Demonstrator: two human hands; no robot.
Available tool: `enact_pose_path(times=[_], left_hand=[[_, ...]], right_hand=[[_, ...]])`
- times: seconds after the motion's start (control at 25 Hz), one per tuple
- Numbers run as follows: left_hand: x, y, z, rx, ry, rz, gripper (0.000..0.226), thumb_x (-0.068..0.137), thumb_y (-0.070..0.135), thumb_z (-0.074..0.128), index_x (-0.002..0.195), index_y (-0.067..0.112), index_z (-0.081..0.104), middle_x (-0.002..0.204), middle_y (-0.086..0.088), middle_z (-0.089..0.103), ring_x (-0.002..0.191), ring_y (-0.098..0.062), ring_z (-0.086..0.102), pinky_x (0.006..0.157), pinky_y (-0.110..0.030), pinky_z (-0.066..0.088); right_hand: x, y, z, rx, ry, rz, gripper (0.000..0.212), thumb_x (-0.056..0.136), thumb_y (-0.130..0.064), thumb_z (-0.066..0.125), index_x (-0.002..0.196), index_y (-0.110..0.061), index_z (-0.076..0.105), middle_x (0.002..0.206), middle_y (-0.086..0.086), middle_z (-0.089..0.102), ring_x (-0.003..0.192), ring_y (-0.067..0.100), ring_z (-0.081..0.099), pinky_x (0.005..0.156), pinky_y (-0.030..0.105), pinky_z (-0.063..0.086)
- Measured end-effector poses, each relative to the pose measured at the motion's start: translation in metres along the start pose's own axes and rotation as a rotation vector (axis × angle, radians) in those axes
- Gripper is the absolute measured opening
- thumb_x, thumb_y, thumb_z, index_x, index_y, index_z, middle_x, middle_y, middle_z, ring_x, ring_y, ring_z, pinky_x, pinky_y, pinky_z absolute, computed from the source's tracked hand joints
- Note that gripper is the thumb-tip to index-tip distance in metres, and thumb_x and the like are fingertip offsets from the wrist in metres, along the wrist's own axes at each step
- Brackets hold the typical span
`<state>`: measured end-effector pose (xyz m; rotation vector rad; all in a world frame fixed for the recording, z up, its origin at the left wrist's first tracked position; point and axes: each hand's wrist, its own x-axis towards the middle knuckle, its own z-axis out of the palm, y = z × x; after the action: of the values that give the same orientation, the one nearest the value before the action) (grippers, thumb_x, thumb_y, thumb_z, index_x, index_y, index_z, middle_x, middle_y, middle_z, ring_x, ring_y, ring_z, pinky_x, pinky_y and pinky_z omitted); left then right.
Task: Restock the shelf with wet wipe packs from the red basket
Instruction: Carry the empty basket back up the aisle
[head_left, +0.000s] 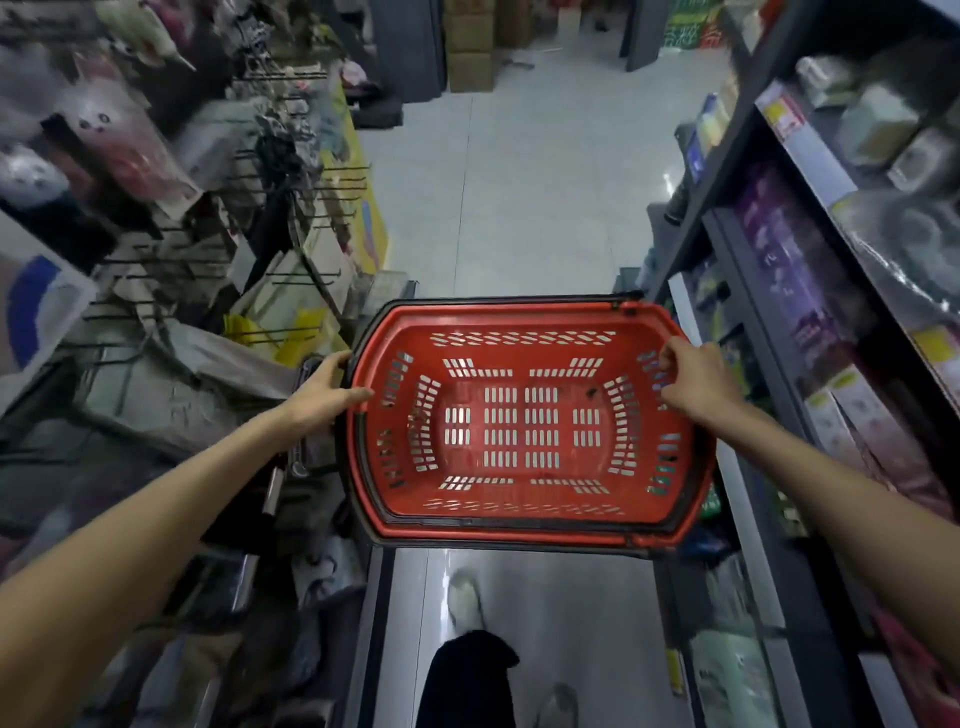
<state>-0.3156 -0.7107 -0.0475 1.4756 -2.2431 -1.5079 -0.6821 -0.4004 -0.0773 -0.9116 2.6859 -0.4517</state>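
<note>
The left hand (327, 389) grips the rim of the red basket (519, 358) at its 9 o'clock side, thumb over the edge and fingers wrapped outside. The right hand (698, 382) holds the rim at 3 o'clock with its fingers curled onto it. That makes 2 hands on 1 basket, held level mid-aisle with its slotted floor showing throughout.

At 6 o'clock below it are 2 shoes (465, 597) on the tiled floor (519, 182). A shelf unit (826, 166) runs along 3 o'clock, just beside the basket's right end, with purple packs (789, 270) on 1 tier. Whether they are wet wipes cannot be told. A peg-hook rack (291, 208) crowds 9 to 10 o'clock, and stacked cardboard boxes (470, 47) stand at 12 o'clock.
</note>
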Motion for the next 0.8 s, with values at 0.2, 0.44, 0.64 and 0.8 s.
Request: enact_pose_path(times=[0.2,0.44,0.64,0.8], left_hand=[[0.134,0.040,-0.029,0.039,0.000,0.007,0.075,0.101,0.023,0.069,0.163,0.021,0.027,0.157,-0.009,0.046,0.115,-0.022,0.056,0.083,-0.032,0.046],[0.272,0.109,-0.073,0.025,-0.049,0.021,0.075,0.101,0.024,0.069,0.162,0.022,0.027,0.146,-0.006,0.053,0.109,-0.024,0.064,0.072,-0.031,0.053],[0.378,0.164,-0.085,0.046,-0.045,0.067,0.067,0.102,0.016,0.066,0.159,0.016,0.031,0.136,-0.005,0.056,0.104,-0.023,0.061,0.071,-0.027,0.048],[0.464,0.197,-0.082,0.035,-0.053,0.058,0.068,0.101,0.012,0.067,0.159,0.017,0.032,0.136,-0.012,0.062,0.092,-0.019,0.066,0.072,-0.028,0.050]], right_hand=[[0.130,-0.039,-0.007,-0.030,0.006,0.016,0.031,0.074,-0.008,0.069,0.089,-0.028,0.051,0.097,0.014,0.066,0.083,0.032,0.059,0.072,0.033,0.047],[0.256,-0.088,-0.043,-0.085,0.017,0.075,0.030,0.070,-0.019,0.066,0.098,-0.023,0.054,0.102,0.023,0.058,0.090,0.045,0.062,0.077,0.041,0.054],[0.351,-0.103,-0.053,-0.054,0.094,0.072,0.025,0.079,-0.007,0.067,0.097,-0.021,0.055,0.093,0.014,0.053,0.102,0.042,0.057,0.084,0.040,0.050],[0.439,-0.106,-0.053,-0.039,0.081,0.070,0.022,0.081,-0.006,0.066,0.094,-0.021,0.056,0.079,-0.002,0.045,0.102,0.039,0.057,0.083,0.040,0.049]])
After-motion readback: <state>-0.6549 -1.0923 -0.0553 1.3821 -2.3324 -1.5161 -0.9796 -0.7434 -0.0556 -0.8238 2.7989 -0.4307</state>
